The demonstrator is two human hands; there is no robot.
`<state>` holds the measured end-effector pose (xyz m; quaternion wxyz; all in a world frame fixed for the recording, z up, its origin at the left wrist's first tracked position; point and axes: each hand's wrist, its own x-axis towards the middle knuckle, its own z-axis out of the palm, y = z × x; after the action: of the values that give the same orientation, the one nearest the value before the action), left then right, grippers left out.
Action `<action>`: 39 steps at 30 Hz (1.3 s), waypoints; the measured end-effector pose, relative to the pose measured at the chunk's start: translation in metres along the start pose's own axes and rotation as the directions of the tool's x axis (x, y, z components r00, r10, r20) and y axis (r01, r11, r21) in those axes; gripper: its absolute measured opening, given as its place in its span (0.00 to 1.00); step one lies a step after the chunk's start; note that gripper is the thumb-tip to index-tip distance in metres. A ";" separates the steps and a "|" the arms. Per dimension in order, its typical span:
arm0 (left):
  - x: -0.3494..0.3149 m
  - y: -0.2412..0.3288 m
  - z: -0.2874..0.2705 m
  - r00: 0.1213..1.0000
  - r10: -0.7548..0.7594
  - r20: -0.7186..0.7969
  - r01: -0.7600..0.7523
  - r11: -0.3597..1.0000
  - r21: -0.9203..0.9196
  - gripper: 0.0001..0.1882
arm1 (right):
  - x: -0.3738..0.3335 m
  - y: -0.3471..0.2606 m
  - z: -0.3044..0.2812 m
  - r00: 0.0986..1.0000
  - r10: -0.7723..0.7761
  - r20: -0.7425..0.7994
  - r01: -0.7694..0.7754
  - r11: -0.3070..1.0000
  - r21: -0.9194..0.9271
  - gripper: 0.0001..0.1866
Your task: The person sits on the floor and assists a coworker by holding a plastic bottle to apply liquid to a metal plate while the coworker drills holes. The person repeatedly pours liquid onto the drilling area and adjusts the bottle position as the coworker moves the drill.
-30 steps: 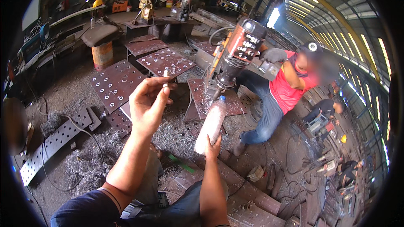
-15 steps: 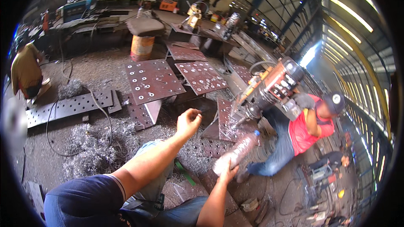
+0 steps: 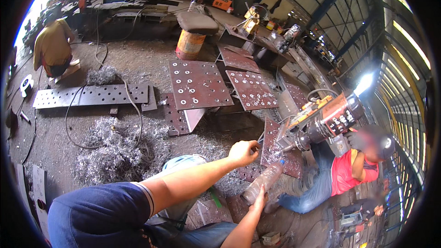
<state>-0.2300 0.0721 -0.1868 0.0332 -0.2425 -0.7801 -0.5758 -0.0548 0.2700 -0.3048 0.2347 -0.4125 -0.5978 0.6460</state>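
My right hand (image 3: 260, 199) is wrapped round the lower part of a clear, ribbed plastic bottle (image 3: 266, 180). Tilted, the bottle points its blue cap up and to the right, toward a magnetic drill (image 3: 328, 126). The drill's tip reaches a drilled reddish-brown steel plate (image 3: 272, 140) strewn with metal shavings. Left of that plate, my left hand (image 3: 244, 153) hovers with its fingers curled together; what they hold, if anything, is too small to make out. Beyond it lie further drilled plates (image 3: 196, 82), several holes ringed in white.
A co-worker in a red top (image 3: 351, 170) sits close behind the drill on the right. Curly metal shavings (image 3: 112, 154) and a looping cable (image 3: 69, 119) cover the ground at left, near a long perforated plate (image 3: 92, 95). Another person (image 3: 53, 46) crouches far left, and a padded drum (image 3: 190, 43) stands behind.
The view has swung left, so the surroundings sit farther right. My left hand stays curled, now nearer the drill's plate; my right hand still grips the bottle, its cap close to that plate.
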 end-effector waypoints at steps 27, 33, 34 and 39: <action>0.019 -0.032 0.005 0.999 -0.036 0.003 0.035 0.998 0.054 0.12 | 0.075 0.001 -0.015 0.941 0.300 0.154 -0.292 0.953 -0.074 0.44; 0.017 -0.040 0.004 0.997 -0.067 -0.045 0.073 0.986 0.151 0.10 | 0.050 0.034 0.002 0.997 0.064 0.043 -0.057 0.987 -0.148 0.40; 0.019 -0.035 0.006 0.998 -0.053 -0.037 0.058 0.989 0.138 0.10 | 0.055 0.039 -0.003 0.998 0.005 -0.062 -0.017 0.981 -0.194 0.39; 0.020 -0.039 -0.012 0.997 -0.079 -0.023 0.081 0.985 0.152 0.11 | 0.031 0.033 0.022 0.983 -0.179 -0.034 0.172 0.974 -0.150 0.46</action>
<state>-0.2663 0.0592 -0.2108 0.0350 -0.2028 -0.8306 -0.5174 -0.0838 0.2760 -0.3454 0.2740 -0.3892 -0.6720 0.5673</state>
